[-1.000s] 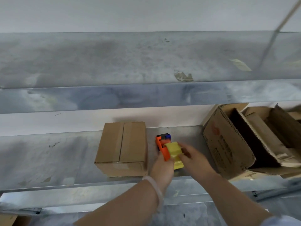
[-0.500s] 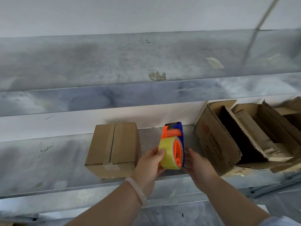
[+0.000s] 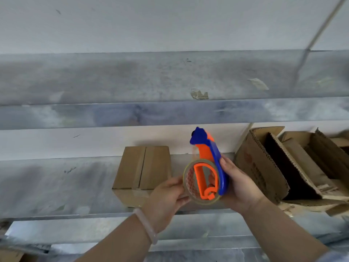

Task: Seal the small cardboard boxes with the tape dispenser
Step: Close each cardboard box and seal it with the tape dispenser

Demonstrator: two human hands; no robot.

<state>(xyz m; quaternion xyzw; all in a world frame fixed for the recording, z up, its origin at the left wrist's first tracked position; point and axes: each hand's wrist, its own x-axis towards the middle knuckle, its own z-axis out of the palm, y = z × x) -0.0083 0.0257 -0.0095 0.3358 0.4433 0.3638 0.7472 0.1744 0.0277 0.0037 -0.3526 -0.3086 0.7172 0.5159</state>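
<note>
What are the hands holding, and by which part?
The orange-and-blue plastic tape dispenser: the right hand grips its blue frame along the side, the left hand pinches the rim of its clear tape roll.

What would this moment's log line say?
left hand: pinches clear tape roll | right hand: grips orange-and-blue plastic tape dispenser | closed brown cardboard box: on metal shelf, untouched

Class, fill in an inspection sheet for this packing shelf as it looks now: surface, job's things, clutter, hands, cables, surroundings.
Surface: grey metal shelf, smudged.
Job's things: closed cardboard box on the shelf; tape dispenser held up to its right.
Clutter: opened boxes lying tipped at right; tape scraps on the upper shelf.
Hands: left hand pinches the tape roll; right hand grips the blue frame.
Cables: thin diagonal line top right, cord or rod unclear.
Surroundings: pale wall.
</note>
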